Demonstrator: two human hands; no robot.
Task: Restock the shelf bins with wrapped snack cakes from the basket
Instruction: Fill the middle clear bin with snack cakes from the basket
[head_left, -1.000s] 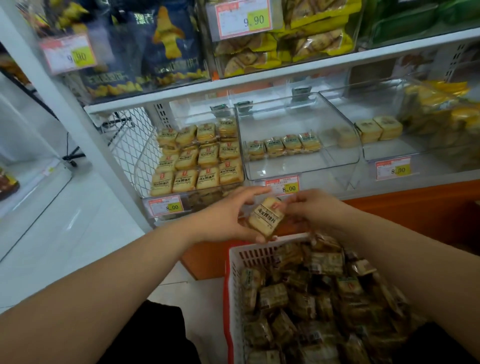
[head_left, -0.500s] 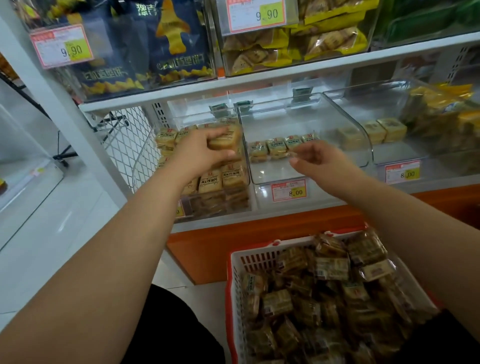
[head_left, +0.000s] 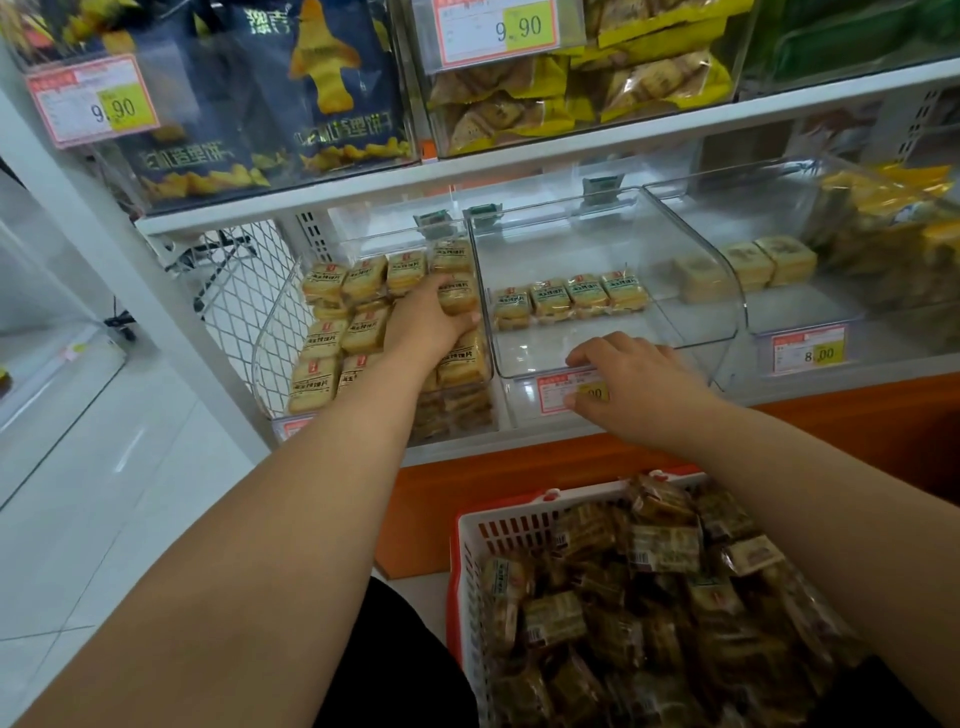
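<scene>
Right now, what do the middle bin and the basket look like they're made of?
Middle bin: clear, glossy rigid plastic, probably acrylic; the cakes show through its walls. Basket: white moulded plastic with slotted walls and a red rim, matte.

Above us, other stock

We see dark blue snack bags (head_left: 270, 98), yellow wrapped packets (head_left: 571, 88) and price tags (head_left: 93, 98).

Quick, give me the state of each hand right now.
Left hand: closed on a snack cake, setting it in the left bin.
Right hand: holding nothing, fingers resting on the middle bin front edge.
</scene>
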